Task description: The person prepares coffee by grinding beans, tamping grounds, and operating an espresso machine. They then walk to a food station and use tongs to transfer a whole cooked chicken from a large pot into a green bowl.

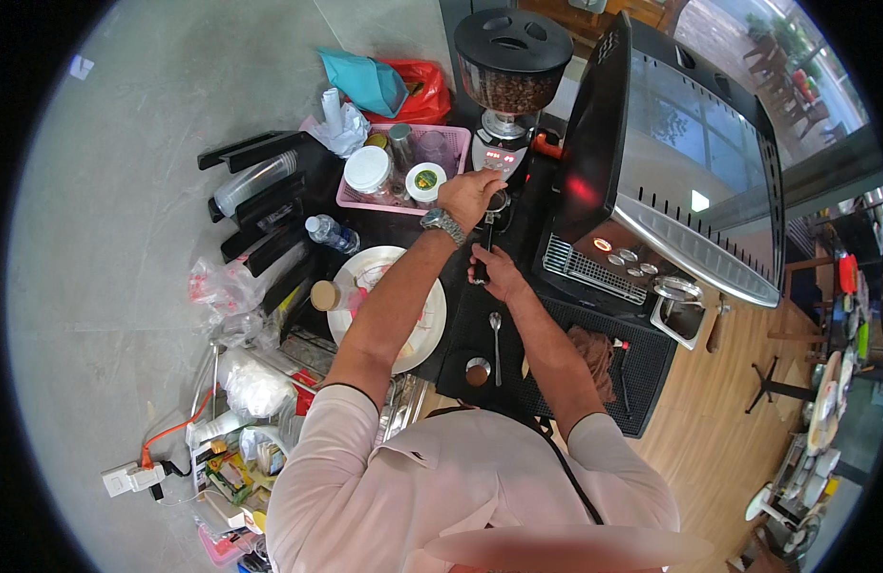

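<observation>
My right hand (497, 272) is wrapped around the black handle of a portafilter (489, 236). The portafilter's round basket sits under the spout area of a coffee grinder (500, 149). On the grinder, a large hopper (513, 82) with a black lid holds coffee beans. My left hand (472, 197), with a metal wristwatch (444, 225), reaches to the lower part of the grinder's lit control panel (500, 155). Its fingertips are at or just in front of the panel; contact is not clear. The left hand partly hides the portafilter's basket from view.
A pink basket (350, 200) of jars stands left of the grinder. An espresso machine (692, 150) is on the right. Nearer lie a white plate (436, 322), a water bottle (333, 235), a spoon (496, 344), a tamper (477, 372) and a brown cloth (590, 362) on a black mat (645, 390).
</observation>
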A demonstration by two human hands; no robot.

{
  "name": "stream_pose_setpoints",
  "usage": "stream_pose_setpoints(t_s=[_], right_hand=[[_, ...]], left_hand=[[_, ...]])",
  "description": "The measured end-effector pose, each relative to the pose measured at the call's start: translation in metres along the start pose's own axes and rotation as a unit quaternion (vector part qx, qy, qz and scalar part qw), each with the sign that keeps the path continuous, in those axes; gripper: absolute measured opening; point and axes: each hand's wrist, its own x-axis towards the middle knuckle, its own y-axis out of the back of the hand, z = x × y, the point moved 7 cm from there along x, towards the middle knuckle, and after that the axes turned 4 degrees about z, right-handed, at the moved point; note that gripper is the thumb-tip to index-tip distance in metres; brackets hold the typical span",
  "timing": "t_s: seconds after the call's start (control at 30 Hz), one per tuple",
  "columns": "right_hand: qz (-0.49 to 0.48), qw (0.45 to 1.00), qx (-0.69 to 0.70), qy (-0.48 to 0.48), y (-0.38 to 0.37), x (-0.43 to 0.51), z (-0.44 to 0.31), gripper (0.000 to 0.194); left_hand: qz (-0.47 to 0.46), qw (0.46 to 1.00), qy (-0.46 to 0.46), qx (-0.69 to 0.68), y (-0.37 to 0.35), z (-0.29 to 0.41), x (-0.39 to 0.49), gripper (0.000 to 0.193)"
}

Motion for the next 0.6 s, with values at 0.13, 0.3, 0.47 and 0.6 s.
stream_pose_setpoints(t_s=[0.13,0.3,0.47,0.6], right_hand=[[-0.004,1.0,-0.007,0.009,0.002,0.002,0.001,0.021],[-0.018,1.0,0.009,0.015,-0.001,0.007,0.002,0.023],[0.056,0.997,-0.058,-0.018,0.008,0.01,0.002,0.039],[0.057,0.997,-0.036,-0.042,0.008,0.011,0.003,0.035]], left_hand=[[-0.001,0.999,0.033,0.008,0.011,0.004,-0.023,0.034],[-0.056,0.966,0.239,-0.079,0.035,0.015,-0.114,0.037],[-0.145,0.94,0.192,-0.242,0.092,0.109,-0.151,0.031],[-0.202,0.89,-0.045,-0.406,0.171,0.221,-0.131,0.034]])
